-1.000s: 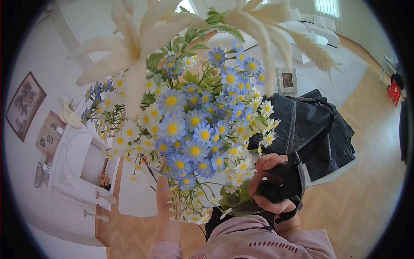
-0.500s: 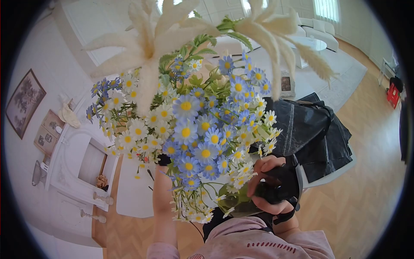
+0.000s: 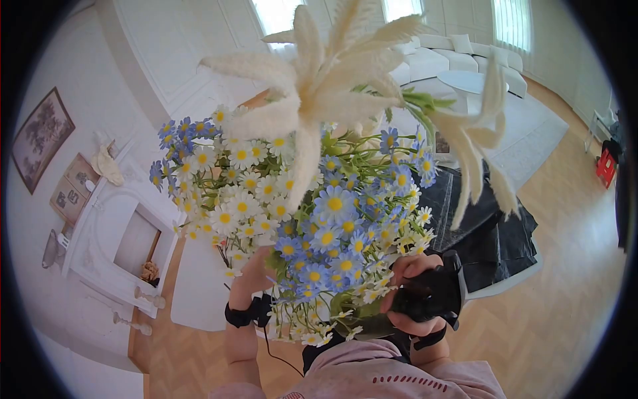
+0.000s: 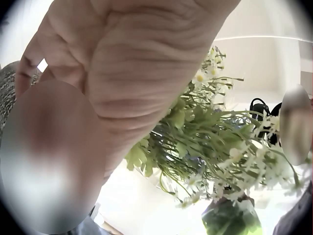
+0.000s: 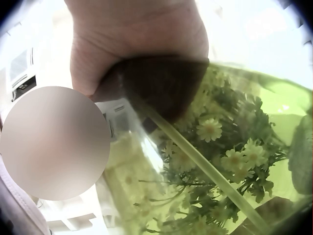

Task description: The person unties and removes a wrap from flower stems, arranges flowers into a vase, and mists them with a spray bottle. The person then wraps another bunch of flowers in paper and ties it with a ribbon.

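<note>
Blue and white daisies fill the middle of the head view, with large cream flowers above them. My left hand is at the bunch's left side, its fingers hidden by blooms; the left wrist view shows the palm close beside green stems, a blurred patch covering part of the hand. On the right, my right hand has curled fingers round a green see-through vase, partly behind the wrist camera. Through the vase wall, the right wrist view shows a thick stem and daisies.
Black sheets lie on a white surface at the right. A white fireplace stands left, with framed pictures on the wall. Farther back are a white sofa and an oval table.
The cream flowers have shifted right across the view, and the daisies slightly right. My left wrist with its black band shows more clearly. The right hand keeps its grip, slightly lower in view.
</note>
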Action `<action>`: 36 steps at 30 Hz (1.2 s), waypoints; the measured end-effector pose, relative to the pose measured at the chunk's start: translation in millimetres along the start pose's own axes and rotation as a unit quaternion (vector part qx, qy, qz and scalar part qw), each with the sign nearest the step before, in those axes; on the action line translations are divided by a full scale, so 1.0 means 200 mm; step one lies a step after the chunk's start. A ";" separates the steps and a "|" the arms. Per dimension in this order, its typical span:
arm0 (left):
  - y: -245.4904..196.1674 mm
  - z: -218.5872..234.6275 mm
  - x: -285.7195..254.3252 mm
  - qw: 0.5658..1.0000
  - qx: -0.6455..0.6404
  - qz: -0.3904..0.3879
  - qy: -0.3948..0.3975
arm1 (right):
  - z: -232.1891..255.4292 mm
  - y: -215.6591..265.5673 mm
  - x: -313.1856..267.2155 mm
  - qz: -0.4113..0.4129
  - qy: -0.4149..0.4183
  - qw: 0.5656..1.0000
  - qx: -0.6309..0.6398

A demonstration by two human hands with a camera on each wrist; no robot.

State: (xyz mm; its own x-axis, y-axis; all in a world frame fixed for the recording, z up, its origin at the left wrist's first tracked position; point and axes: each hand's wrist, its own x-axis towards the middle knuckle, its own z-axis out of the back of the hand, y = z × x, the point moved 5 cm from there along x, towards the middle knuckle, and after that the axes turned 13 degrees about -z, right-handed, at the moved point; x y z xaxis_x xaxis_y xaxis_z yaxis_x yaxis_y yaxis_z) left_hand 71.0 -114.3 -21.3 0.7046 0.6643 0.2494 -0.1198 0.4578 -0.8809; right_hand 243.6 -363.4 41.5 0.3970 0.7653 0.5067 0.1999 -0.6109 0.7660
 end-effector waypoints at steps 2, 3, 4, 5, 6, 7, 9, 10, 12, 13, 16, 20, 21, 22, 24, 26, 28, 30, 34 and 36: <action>0.04 -0.04 -0.02 0.999 -0.014 -0.004 0.037 | -0.01 -0.01 0.00 -0.019 -0.003 0.999 0.028; 0.06 -0.07 -0.10 0.998 -0.022 -0.007 0.055 | -0.01 0.00 0.01 0.007 -0.001 1.000 0.010; 0.08 -0.09 -0.11 0.997 -0.029 -0.009 0.073 | -0.01 0.01 0.01 0.032 0.000 0.999 -0.008; 0.11 -0.11 -0.12 0.995 -0.037 -0.011 0.091 | 0.00 0.01 0.01 0.031 0.001 0.999 -0.009; 0.12 -0.12 -0.13 0.993 -0.044 -0.013 0.109 | 0.01 0.02 0.01 0.053 0.015 0.997 -0.051; 0.13 -0.15 -0.13 0.990 -0.051 -0.015 0.127 | 0.01 0.03 0.00 0.074 0.030 0.993 -0.092; 0.16 -0.19 -0.14 0.985 -0.066 -0.017 0.160 | 0.04 0.04 -0.03 0.073 0.033 0.992 -0.095; 0.17 -0.21 -0.14 0.982 -0.075 -0.018 0.175 | 0.04 0.04 -0.04 0.072 0.035 0.992 -0.099; 0.21 -0.20 -0.20 0.975 -0.096 -0.017 0.201 | 0.01 0.03 -0.05 0.078 0.021 0.996 -0.049; 0.22 -0.22 -0.18 0.971 -0.109 -0.018 0.211 | 0.01 0.04 -0.06 0.089 0.004 0.996 0.000; 0.26 -0.25 -0.21 0.960 -0.149 -0.029 0.237 | -0.02 0.07 -0.08 0.087 -0.009 0.993 0.083; 0.19 -0.29 -0.25 0.908 -0.383 0.060 0.161 | -0.08 0.11 -0.11 0.149 -0.002 0.984 0.094; 0.14 -0.29 -0.25 0.917 -0.346 0.011 0.199 | -0.10 0.11 -0.10 0.149 0.005 0.983 0.103; 0.08 -0.29 -0.25 0.922 -0.304 -0.039 0.237 | -0.12 0.11 -0.12 0.141 0.019 0.984 0.106; -0.14 -0.30 -0.26 0.856 -0.469 0.010 0.217 | -0.17 0.06 -0.16 0.067 0.038 0.997 0.026; -0.07 -0.30 -0.25 0.880 -0.429 -0.017 0.204 | -0.23 0.06 -0.12 0.045 0.135 0.986 -0.090; 0.01 -0.29 -0.24 0.901 -0.386 -0.042 0.193 | -0.29 0.03 -0.09 0.021 0.225 0.953 -0.203; -0.02 -0.26 -0.23 0.910 -0.364 -0.053 0.192 | -0.33 0.01 -0.09 0.021 0.232 0.935 -0.268; -0.05 -0.19 -0.21 0.972 -0.150 -0.028 0.180 | -0.21 -0.07 -0.14 -0.086 0.146 0.977 -0.132; -0.03 -0.18 -0.20 0.977 -0.126 -0.029 0.170 | -0.16 -0.03 -0.16 -0.033 0.017 0.999 -0.018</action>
State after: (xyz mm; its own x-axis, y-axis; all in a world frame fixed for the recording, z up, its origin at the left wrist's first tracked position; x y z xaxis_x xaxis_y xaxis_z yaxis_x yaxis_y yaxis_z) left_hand 69.0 -165.8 -40.3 0.9018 0.3873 0.1920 0.0732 0.3009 -0.9508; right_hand 201.1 -377.6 34.5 0.3539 0.8107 0.4665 0.1928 -0.5512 0.8118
